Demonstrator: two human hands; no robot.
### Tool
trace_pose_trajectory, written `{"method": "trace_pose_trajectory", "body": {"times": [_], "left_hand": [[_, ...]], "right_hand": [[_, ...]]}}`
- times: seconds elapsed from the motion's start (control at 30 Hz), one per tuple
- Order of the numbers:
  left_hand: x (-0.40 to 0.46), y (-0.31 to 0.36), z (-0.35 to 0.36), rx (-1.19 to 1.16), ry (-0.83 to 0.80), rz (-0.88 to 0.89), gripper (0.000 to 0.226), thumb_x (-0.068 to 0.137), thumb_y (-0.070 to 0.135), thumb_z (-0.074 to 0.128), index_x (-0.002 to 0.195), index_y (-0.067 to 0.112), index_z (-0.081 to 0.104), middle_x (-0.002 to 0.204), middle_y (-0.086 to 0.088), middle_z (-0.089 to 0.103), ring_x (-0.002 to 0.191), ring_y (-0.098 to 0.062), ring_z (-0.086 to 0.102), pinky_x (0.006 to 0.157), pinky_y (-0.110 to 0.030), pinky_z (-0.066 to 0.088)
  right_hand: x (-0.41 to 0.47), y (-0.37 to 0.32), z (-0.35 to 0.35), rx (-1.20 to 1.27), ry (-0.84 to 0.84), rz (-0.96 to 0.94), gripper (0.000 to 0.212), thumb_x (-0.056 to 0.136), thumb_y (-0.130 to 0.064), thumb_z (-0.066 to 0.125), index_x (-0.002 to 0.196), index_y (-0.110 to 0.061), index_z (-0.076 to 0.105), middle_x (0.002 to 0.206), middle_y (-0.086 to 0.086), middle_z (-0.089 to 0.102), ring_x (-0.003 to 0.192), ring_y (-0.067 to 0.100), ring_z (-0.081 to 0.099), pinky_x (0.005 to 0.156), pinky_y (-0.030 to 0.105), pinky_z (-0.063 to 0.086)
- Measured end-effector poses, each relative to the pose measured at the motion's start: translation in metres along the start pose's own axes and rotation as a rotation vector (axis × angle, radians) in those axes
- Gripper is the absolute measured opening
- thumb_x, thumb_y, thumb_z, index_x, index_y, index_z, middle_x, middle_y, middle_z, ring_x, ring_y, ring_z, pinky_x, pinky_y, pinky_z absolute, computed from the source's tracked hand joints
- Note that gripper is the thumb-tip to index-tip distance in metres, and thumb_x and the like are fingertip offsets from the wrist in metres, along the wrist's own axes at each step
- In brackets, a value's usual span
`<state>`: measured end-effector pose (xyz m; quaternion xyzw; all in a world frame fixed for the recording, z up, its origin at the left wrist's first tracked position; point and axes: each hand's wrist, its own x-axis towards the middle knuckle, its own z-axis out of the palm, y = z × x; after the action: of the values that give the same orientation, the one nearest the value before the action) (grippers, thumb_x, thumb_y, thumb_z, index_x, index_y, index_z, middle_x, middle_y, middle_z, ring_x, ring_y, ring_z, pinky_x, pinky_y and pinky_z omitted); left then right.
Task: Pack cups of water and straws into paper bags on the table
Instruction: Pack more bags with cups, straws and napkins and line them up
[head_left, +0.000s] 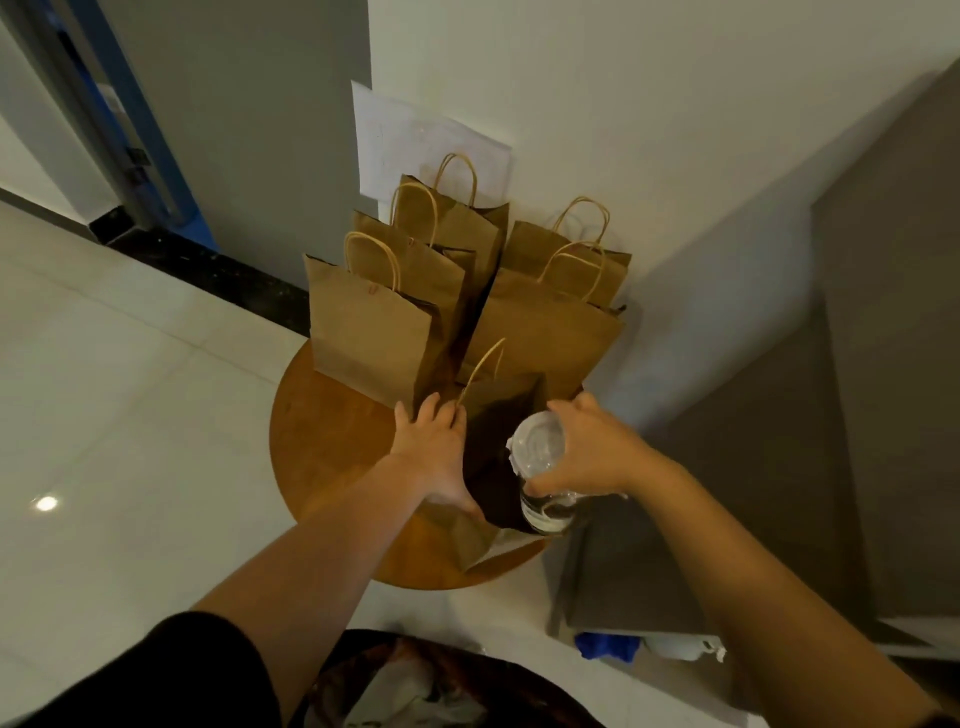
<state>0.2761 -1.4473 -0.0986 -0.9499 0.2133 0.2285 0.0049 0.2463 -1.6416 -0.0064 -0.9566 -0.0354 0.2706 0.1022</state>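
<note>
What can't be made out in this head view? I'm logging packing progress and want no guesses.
- Inside of the open bag: too dark to see any contents.
- The five standing bags behind: their own walls hide what they hold.
- Straws: none can be made out.
- Cup water level: clear plastic and the right hand obscure it.
- Left hand thumb tip: hidden inside the bag mouth.

The bags (374, 317) at frame centre are matt brown kraft paper with twisted paper-cord handles (582, 218). The cup (540, 457), lower centre, is clear glossy plastic. The round table (322, 447) beneath looks like smooth, lightly sheened wood. The floor (104, 415) at left is glossy pale tile.
</note>
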Motion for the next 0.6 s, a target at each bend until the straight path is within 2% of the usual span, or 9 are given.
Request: {"method": "trace_pose_trajectory", "body": {"times": [0.13,0.2,0.27,0.47,0.6], "left_hand": [[-0.001,0.013,-0.006,0.015,-0.016,0.05,0.138,0.048,0.084,0.063,0.15,0.017,-0.002,0.158,-0.004,0.002,0.144,-0.033,-0.008,0.11,-0.063,0.002],[-0.003,0.022,-0.01,0.045,-0.034,0.11,0.139,0.05,0.08,0.067,0.15,0.016,-0.005,0.158,-0.005,-0.003,0.144,-0.033,-0.011,0.109,-0.064,-0.001],[-0.005,0.026,-0.014,0.068,-0.045,0.142,0.137,0.053,0.078,0.068,0.15,0.016,-0.006,0.158,-0.006,-0.006,0.143,-0.034,-0.013,0.109,-0.064,-0.003],[-0.008,0.021,-0.019,0.151,-0.067,0.15,0.136,0.055,0.079,0.066,0.15,0.014,-0.008,0.158,-0.007,-0.009,0.143,-0.035,-0.016,0.111,-0.064,-0.001],[-0.008,0.014,-0.018,0.209,-0.105,0.118,0.134,0.058,0.077,0.065,0.15,0.013,-0.008,0.158,-0.008,-0.013,0.141,-0.036,-0.02,0.11,-0.065,-0.002]], "right_hand": [[0.011,-0.009,0.007,-0.171,-0.117,0.029,0.099,0.056,-0.067,0.07,0.133,-0.017,0.035,0.128,0.006,0.032,0.111,0.029,0.047,0.079,0.032,0.044],[0.021,-0.015,0.013,-0.223,-0.126,0.018,0.098,0.056,-0.068,0.068,0.133,-0.017,0.034,0.127,0.007,0.033,0.109,0.028,0.048,0.077,0.031,0.042],[0.031,-0.016,0.019,-0.172,-0.122,0.031,0.099,0.057,-0.068,0.068,0.134,-0.018,0.031,0.128,0.008,0.032,0.111,0.029,0.047,0.077,0.032,0.042],[0.06,-0.006,0.057,-0.025,-0.159,0.122,0.105,0.06,-0.056,0.076,0.139,-0.018,0.019,0.139,0.011,0.02,0.124,0.035,0.04,0.096,0.04,0.044],[0.083,0.01,0.073,0.025,-0.256,0.183,0.113,0.068,-0.05,0.076,0.146,-0.016,0.001,0.152,0.016,-0.002,0.137,0.041,0.023,0.111,0.048,0.03]]}}
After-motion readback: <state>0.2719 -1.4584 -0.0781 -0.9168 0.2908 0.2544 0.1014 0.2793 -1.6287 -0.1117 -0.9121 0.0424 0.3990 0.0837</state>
